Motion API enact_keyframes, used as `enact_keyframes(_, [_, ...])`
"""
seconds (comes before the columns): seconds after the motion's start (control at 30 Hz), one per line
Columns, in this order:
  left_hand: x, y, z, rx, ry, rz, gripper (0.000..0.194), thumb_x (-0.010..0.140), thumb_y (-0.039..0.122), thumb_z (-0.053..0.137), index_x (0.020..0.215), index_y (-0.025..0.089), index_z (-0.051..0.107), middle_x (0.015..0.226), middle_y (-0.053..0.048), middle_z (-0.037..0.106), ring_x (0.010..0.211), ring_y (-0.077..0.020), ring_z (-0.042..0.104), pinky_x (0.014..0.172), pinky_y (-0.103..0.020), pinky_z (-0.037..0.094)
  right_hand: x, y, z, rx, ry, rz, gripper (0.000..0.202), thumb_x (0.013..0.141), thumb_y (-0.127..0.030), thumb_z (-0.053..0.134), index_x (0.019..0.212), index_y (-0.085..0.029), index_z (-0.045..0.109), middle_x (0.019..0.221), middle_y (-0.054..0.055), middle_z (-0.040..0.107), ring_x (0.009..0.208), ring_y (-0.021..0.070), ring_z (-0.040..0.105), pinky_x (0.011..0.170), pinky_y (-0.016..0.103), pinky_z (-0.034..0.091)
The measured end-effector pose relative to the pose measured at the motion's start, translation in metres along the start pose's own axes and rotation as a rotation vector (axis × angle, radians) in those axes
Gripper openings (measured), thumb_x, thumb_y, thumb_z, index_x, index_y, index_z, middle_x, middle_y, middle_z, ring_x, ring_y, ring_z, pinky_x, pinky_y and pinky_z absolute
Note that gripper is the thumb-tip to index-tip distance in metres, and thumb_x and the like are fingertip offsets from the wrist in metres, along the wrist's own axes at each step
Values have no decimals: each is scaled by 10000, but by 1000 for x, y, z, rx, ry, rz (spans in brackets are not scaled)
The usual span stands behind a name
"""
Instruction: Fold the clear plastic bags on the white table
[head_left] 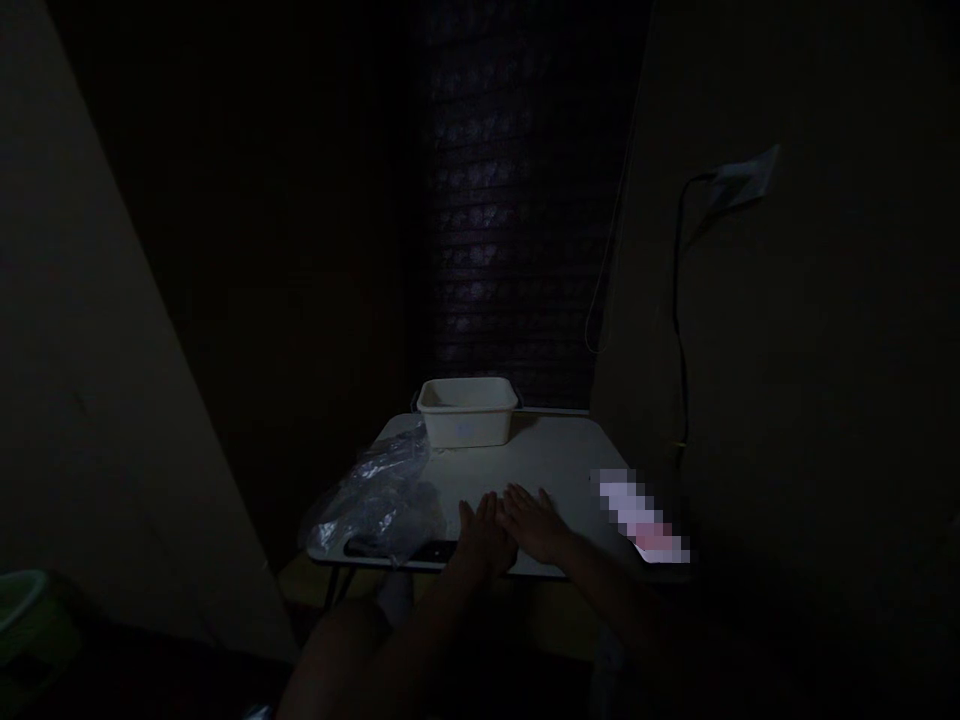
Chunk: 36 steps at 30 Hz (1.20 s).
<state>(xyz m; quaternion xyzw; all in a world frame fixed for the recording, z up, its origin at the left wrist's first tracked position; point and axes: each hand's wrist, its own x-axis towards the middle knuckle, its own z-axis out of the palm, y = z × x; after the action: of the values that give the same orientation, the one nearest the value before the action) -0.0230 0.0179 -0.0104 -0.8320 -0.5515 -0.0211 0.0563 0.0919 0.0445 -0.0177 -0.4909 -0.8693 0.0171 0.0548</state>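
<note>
My left hand (485,537) and my right hand (534,524) rest near the front edge of a small white table (555,450), side by side with their fingertips meeting or overlapping. Both have their fingers stretched out and hold nothing that I can see. A crumpled clear plastic bag (379,495) lies to the left of my left hand. Behind the hands, at the table's far side, stands a white plastic tub (469,425) with handles at its ends. Its inside is mostly hidden from this angle.
A lit, blurred-out screen (641,515) lies at the table's right edge. A black cable (678,300) hangs from a wall outlet (742,180) on the right. Dark blinds (487,220) cover the back. A green bin (34,630) stands low at left. The room is very dim.
</note>
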Motion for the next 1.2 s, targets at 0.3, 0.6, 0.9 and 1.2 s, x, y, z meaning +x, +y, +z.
enact_keyframes(0.3, [0, 0, 2, 6, 29, -18, 509, 744, 362, 101, 1134, 87, 277, 1207, -142, 230, 1101, -256, 146, 798, -536, 108, -6, 8, -4, -50, 35, 44, 558, 753, -413, 4, 1177, -104, 195, 1230, 95, 185, 1121, 177, 95, 867, 438, 28])
enact_keyframes(0.6, [3, -2, 11, 4, 62, -30, 551, 737, 397, 89, 1143, 64, 254, 1210, -156, 211, 1101, -250, 150, 804, -533, 100, -13, 20, -4, -73, 60, 82, 535, 757, -408, 45, 1173, -111, 205, 1232, 92, 176, 1122, 172, 96, 867, 442, 34])
enact_keyframes(0.9, [2, -2, 8, 20, 38, -27, 556, 740, 395, 68, 1148, 59, 239, 1210, -160, 208, 1103, -245, 148, 807, -525, 104, -21, 38, -3, -94, 61, 131, 557, 751, -426, 39, 1173, -102, 202, 1231, 97, 176, 1124, 174, 84, 865, 446, 37])
enact_keyframes(1.2, [3, -2, 9, 42, 34, -32, 552, 742, 394, 72, 1152, 61, 234, 1210, -158, 208, 1101, -247, 153, 808, -523, 102, -23, 47, -1, -114, 48, 191, 561, 748, -429, 48, 1173, -96, 201, 1231, 99, 176, 1122, 182, 89, 858, 457, 30])
